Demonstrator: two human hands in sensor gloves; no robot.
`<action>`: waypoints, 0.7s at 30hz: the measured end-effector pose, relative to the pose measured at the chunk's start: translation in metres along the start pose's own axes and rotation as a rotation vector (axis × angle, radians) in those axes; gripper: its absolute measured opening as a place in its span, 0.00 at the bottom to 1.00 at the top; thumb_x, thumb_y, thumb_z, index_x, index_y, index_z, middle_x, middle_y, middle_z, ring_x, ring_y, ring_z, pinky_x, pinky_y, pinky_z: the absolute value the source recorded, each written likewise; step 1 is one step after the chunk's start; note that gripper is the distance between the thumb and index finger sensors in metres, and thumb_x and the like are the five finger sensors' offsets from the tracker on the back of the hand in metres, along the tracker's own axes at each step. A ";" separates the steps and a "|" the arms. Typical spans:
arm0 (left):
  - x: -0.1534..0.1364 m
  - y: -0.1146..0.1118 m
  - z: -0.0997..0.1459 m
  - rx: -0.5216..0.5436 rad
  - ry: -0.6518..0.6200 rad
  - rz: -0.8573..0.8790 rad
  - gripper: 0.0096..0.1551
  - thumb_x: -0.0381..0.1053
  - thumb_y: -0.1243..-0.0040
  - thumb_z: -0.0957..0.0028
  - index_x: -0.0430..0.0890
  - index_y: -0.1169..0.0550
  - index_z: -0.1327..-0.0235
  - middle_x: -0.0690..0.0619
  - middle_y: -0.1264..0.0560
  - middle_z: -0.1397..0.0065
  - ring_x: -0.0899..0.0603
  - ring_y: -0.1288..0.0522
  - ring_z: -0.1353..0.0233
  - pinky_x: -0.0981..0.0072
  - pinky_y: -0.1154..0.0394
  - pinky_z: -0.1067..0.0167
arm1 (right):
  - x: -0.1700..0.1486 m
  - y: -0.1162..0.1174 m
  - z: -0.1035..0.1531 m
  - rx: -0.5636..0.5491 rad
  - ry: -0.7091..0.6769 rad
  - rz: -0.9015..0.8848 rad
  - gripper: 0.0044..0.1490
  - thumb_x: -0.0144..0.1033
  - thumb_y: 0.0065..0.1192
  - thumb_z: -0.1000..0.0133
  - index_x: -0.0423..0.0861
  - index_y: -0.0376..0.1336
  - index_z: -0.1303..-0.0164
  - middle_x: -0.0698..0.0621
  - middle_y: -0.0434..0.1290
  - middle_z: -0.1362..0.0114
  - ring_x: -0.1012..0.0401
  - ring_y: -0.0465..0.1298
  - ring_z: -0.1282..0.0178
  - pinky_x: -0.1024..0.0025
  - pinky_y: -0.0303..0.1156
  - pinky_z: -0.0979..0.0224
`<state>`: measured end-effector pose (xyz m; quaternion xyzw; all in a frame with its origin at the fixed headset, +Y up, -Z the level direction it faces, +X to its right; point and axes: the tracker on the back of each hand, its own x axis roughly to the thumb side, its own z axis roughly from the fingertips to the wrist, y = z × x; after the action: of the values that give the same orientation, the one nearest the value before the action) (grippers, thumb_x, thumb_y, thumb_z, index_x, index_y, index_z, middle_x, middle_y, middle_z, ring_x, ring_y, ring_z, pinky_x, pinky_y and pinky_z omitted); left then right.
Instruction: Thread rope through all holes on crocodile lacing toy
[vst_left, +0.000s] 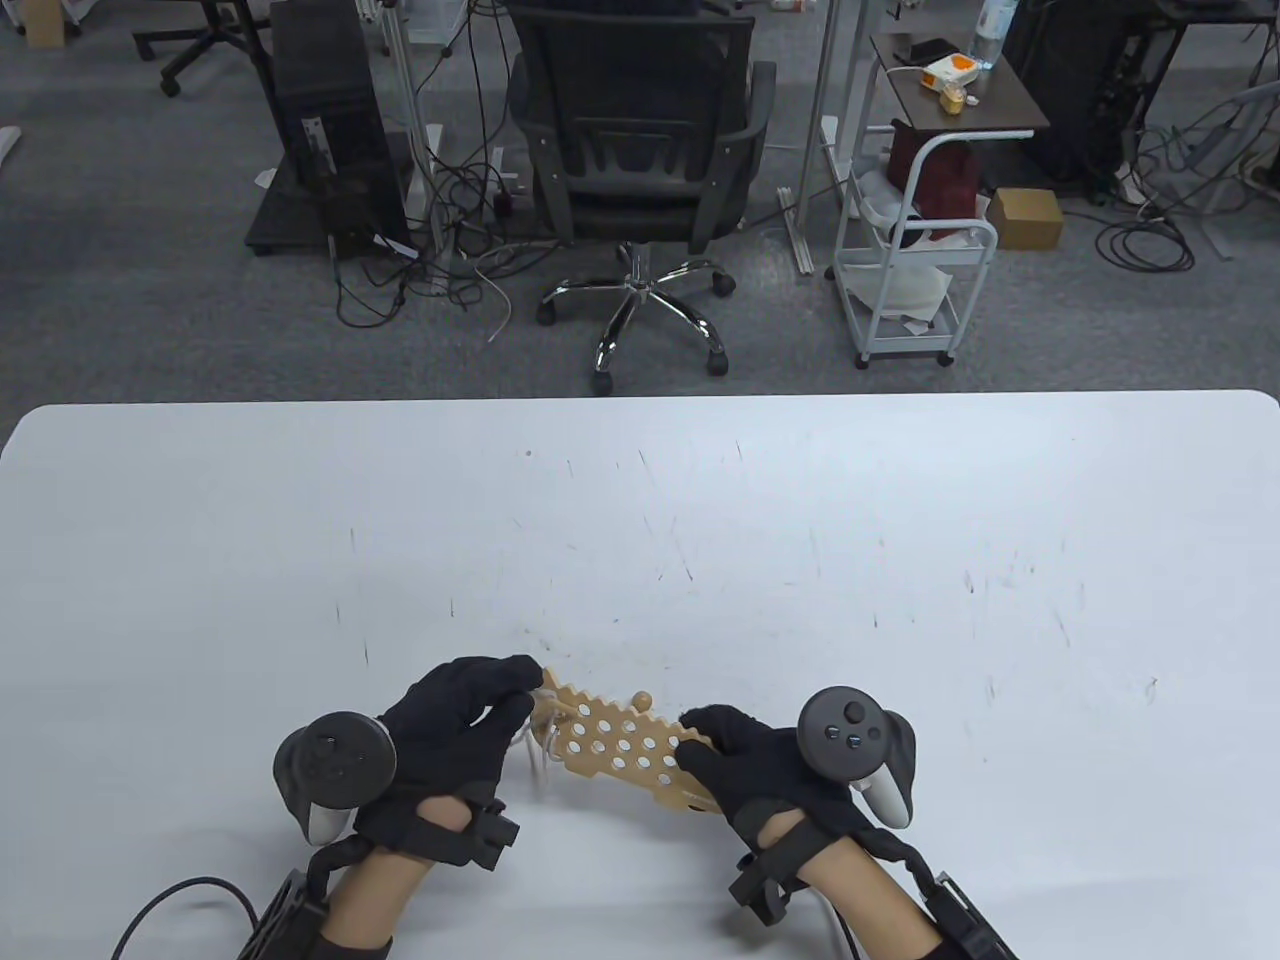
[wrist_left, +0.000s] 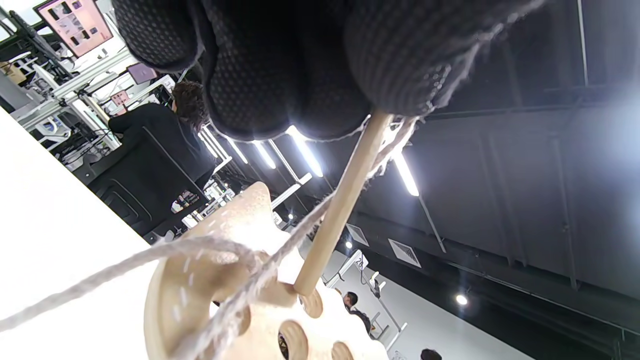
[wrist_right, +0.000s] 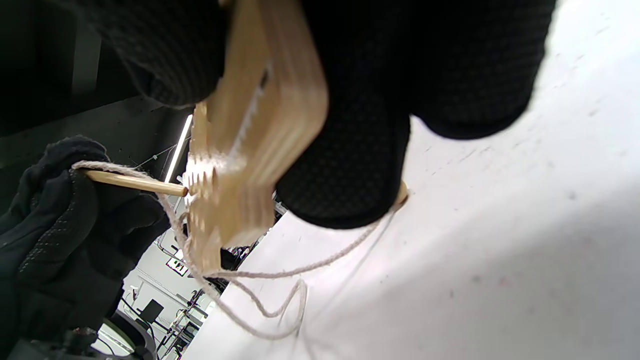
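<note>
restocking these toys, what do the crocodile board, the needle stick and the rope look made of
Crocodile board: pale unpainted wood, probably plywood, matte. Needle stick: smooth light wooden dowel, the left hand pinching it. Rope: off-white twisted cord, fuzzy, likely cotton.

This is an office or lab workroom. Grey carpet floor (vst_left: 150, 300) stretches beyond the far edge of the white scuffed surface (vst_left: 640, 520). A black mesh swivel chair on chrome castors (vst_left: 640, 150) stands there, beside a black computer tower (vst_left: 325, 120) with tangled black cables (vst_left: 440, 240), and a white wheeled metal trolley (vst_left: 915, 250). The left wrist view shows long ceiling strip lights (wrist_left: 305, 150) and a wall-mounted screen (wrist_left: 75, 22).
</note>
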<state>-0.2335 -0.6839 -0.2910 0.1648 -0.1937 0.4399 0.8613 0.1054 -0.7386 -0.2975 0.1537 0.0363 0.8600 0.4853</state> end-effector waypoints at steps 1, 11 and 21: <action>0.001 0.000 0.000 -0.001 -0.006 -0.007 0.23 0.53 0.30 0.56 0.66 0.17 0.46 0.57 0.16 0.43 0.45 0.17 0.43 0.45 0.29 0.31 | 0.000 0.000 0.000 0.000 0.001 -0.002 0.28 0.45 0.67 0.49 0.44 0.68 0.42 0.50 0.83 0.52 0.56 0.89 0.63 0.57 0.81 0.54; 0.008 -0.004 0.002 0.001 -0.059 -0.093 0.22 0.53 0.28 0.57 0.66 0.16 0.48 0.57 0.16 0.43 0.45 0.17 0.43 0.45 0.29 0.31 | 0.001 0.002 0.000 0.013 0.003 -0.035 0.28 0.45 0.67 0.49 0.44 0.68 0.42 0.50 0.83 0.52 0.56 0.89 0.63 0.57 0.81 0.54; 0.008 -0.014 0.003 -0.048 -0.075 -0.161 0.22 0.56 0.30 0.57 0.60 0.15 0.47 0.54 0.20 0.36 0.42 0.22 0.36 0.43 0.33 0.28 | 0.002 0.003 0.001 0.013 0.002 -0.060 0.28 0.45 0.67 0.49 0.44 0.68 0.42 0.50 0.83 0.52 0.56 0.89 0.62 0.57 0.81 0.54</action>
<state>-0.2183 -0.6872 -0.2860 0.1756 -0.2224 0.3579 0.8897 0.1028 -0.7387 -0.2958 0.1547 0.0472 0.8450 0.5098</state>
